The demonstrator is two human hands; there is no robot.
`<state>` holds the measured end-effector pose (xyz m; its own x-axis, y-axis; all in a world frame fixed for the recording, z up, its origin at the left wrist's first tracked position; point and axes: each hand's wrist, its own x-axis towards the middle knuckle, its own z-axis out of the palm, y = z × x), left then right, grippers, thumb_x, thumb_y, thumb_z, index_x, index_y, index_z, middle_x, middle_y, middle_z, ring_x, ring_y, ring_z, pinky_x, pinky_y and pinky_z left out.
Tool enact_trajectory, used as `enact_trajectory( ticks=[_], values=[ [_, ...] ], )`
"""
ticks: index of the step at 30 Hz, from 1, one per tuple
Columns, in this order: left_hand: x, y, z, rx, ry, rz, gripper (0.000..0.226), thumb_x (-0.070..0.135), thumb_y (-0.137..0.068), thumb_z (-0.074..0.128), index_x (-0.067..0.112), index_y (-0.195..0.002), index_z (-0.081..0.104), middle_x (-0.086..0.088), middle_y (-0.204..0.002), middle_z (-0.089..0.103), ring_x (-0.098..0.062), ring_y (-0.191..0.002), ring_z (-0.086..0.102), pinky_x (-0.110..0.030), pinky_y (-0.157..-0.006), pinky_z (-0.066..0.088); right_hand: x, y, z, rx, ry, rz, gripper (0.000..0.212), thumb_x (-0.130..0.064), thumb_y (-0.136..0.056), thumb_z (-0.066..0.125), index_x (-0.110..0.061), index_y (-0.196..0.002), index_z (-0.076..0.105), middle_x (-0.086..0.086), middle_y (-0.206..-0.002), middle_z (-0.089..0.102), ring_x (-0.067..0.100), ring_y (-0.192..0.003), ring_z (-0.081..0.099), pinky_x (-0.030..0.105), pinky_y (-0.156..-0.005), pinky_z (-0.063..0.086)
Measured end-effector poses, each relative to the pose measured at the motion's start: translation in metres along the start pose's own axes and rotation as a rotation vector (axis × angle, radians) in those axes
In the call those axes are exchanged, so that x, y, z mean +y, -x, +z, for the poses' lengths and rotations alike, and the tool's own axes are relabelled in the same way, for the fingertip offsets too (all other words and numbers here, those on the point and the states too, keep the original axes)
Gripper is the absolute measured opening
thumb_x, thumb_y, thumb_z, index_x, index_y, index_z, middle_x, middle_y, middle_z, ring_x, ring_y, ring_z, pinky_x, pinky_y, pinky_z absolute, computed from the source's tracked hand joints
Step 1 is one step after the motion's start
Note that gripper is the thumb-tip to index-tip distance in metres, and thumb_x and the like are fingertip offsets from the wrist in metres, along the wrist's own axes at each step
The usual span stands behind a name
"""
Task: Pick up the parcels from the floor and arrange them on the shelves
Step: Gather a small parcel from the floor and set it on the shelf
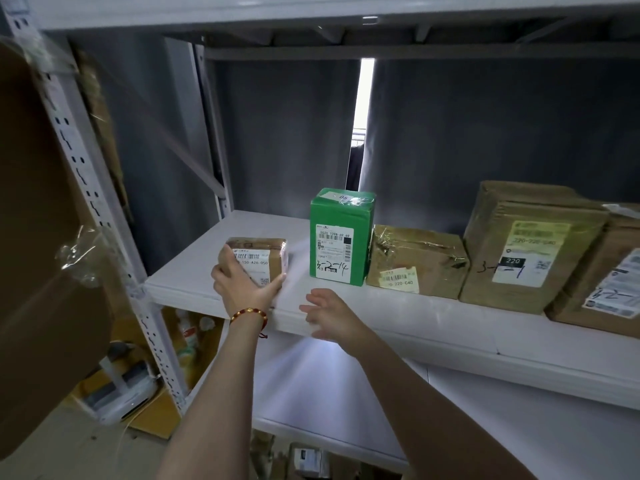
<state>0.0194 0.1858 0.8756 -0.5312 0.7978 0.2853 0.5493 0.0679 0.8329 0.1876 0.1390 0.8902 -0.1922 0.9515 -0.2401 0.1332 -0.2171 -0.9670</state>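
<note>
the small brown parcel (pixel 258 259), wrapped in clear tape and carrying a white barcode label, sits on the white shelf (pixel 187 275) near its left end and close to the front edge. the left hand (pixel 242 285) grips it from the near side, fingers curled round the parcel's left side and thumb pressed to its lower right corner. a red and gold beaded bracelet (pixel 249 314) circles that wrist.

the right hand (pixel 329 311) is open, fingers spread and relaxed, holding nothing. it hovers in front of the shelf's front edge, just to the right of the parcel and apart from it.

to the right of the parcel, with a gap of bare shelf between, a green box (pixel 341 237) stands upright with a white label and handwritten marks on its face. beside it lies a low brown box (pixel 415 261) with crumpled tape and a yellowish label. next comes a taller brown box (pixel 526 244) marked "220", and another brown box (pixel 609 282) is cut off at the right edge of the view.

a grey curtain (pixel 485 133) hangs behind the shelf, parted by a narrow bright slit. a lower white shelf (pixel 311 382) runs beneath. a perforated white upright (pixel 86 188) stands at the left, and a large blurred cardboard surface (pixel 41 237) fills the near left.
</note>
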Motion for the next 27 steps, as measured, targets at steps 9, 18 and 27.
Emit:
enact_trajectory(
  ticks=[9,18,27],
  values=[
    [0.002,-0.032,0.013,-0.233,-0.185,0.09,0.123,0.053,-0.067,0.079,0.04,-0.149,-0.012,-0.018,-0.131,0.045,-0.038,-0.123,0.043,-0.051,-0.105,0.042,0.004,-0.002,-0.003,-0.005,0.004,-0.018,0.046,0.006,-0.092,0.048,-0.022,-0.129,0.042,-0.008,-0.145,0.047,0.005,-0.116,0.057,0.027,-0.063,0.044],
    [-0.005,-0.031,-0.002,-0.3,-0.43,0.138,0.127,0.055,-0.069,0.077,0.032,-0.152,-0.016,-0.02,-0.147,0.033,-0.039,-0.134,0.033,-0.05,-0.11,0.035,0.006,-0.001,-0.003,-0.004,-0.006,-0.036,0.044,0.004,-0.091,0.049,-0.024,-0.125,0.044,-0.01,-0.143,0.049,0.002,-0.111,0.059,0.03,-0.07,0.046],
    [-0.004,0.034,-0.007,-0.251,-0.227,0.26,0.104,0.037,-0.071,0.077,0.011,-0.151,0.016,-0.018,-0.14,0.043,-0.036,-0.13,0.036,-0.049,-0.107,0.039,0.017,0.014,0.004,0.046,-0.068,-0.093,0.043,0.005,-0.091,0.049,-0.018,-0.127,0.048,-0.002,-0.138,0.053,0.003,-0.119,0.051,0.029,-0.08,0.048]
  ],
)
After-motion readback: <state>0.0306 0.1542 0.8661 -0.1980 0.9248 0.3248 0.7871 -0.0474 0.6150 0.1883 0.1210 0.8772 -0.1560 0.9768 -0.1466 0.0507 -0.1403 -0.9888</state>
